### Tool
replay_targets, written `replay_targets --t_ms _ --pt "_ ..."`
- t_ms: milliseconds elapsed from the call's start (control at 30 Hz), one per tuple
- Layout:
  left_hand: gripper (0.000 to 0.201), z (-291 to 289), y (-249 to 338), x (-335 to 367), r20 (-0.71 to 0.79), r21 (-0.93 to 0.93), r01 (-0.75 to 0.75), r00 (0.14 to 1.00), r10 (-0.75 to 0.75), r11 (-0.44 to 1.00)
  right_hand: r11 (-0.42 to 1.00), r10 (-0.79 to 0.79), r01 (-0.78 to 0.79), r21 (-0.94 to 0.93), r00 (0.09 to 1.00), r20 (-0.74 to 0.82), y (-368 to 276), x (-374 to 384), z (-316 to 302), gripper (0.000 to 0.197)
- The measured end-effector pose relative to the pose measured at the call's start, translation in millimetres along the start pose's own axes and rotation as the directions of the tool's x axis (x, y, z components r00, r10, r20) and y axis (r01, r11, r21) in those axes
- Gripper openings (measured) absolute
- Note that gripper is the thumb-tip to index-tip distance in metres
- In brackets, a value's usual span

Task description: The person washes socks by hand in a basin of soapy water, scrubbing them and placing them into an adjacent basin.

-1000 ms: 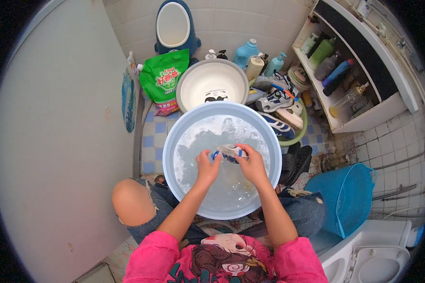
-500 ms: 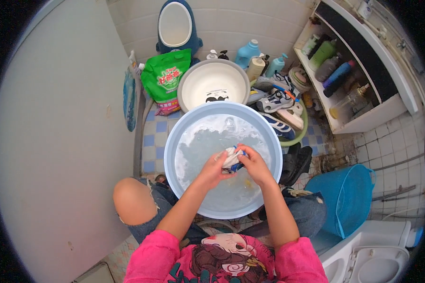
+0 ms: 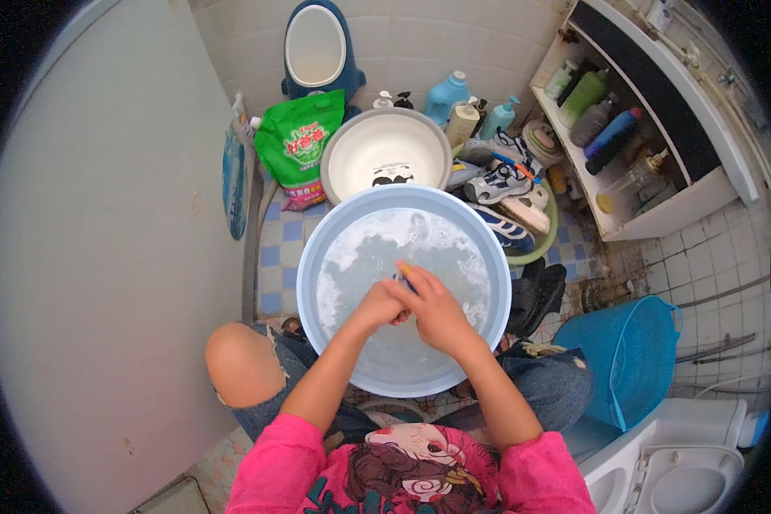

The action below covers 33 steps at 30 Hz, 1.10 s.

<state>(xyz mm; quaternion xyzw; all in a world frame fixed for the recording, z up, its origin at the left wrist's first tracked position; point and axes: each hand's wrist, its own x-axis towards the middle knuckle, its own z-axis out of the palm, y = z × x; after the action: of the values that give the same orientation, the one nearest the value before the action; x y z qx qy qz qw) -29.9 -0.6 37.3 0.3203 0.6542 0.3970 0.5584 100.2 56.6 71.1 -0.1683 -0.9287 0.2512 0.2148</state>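
A large light-blue basin point(image 3: 307, 287) of cloudy water point(image 3: 377, 259) with white suds round its sides stands between my knees. Over its middle, my left hand point(image 3: 379, 306) is closed in a fist around a small wet cloth. My right hand point(image 3: 437, 310) presses against the left, its fingers wrapped over it. Only a bit of blue of the white-and-blue cloth point(image 3: 397, 277) shows between the hands; the rest is hidden, so its exact kind cannot be made out.
Behind the basin are a white bowl with a grey rim point(image 3: 337, 141), a green detergent pouch point(image 3: 304, 141) and pump bottles point(image 3: 463, 122). A green tub of shoes point(image 3: 550, 236) sits back right. A blue bucket point(image 3: 630, 360) and a toilet point(image 3: 685, 484) stand right, a shelf of bottles point(image 3: 634, 227) farther back.
My hands have come together and moved slightly left. The cloth, loosely bunched and visible between my fingers before, is now squeezed and mostly covered. My right hand has turned over the left.
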Motion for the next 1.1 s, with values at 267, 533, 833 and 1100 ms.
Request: replay_targets --t_ms 267,533,833,1100 --pt "0.009 -2.6 37.9 5.8 0.284 0.014 0.136 0.949 -0.134 0.991 0.938 -0.021 0.104 -0.331 0.969 0.244 30.5 29.4 -24.2 0.031" --pt "0.009 5.8 19.7 12.5 0.061 0.842 -0.28 0.898 0.435 0.462 0.893 0.204 -0.088 -0.442 0.954 0.222 28.4 22.2 -9.4 0.013" --pt "0.005 -8.2 18.1 20.4 0.289 0.86 -0.487 0.711 0.642 0.153 0.836 0.509 -0.547 -0.051 0.737 0.445 32.2 21.2 1.9 0.024" --pt "0.01 -23.0 11.5 25.3 0.427 0.792 -0.611 0.561 0.709 0.006 0.159 0.336 -0.868 0.47 0.495 0.801 28.6 14.8 7.7 0.014"
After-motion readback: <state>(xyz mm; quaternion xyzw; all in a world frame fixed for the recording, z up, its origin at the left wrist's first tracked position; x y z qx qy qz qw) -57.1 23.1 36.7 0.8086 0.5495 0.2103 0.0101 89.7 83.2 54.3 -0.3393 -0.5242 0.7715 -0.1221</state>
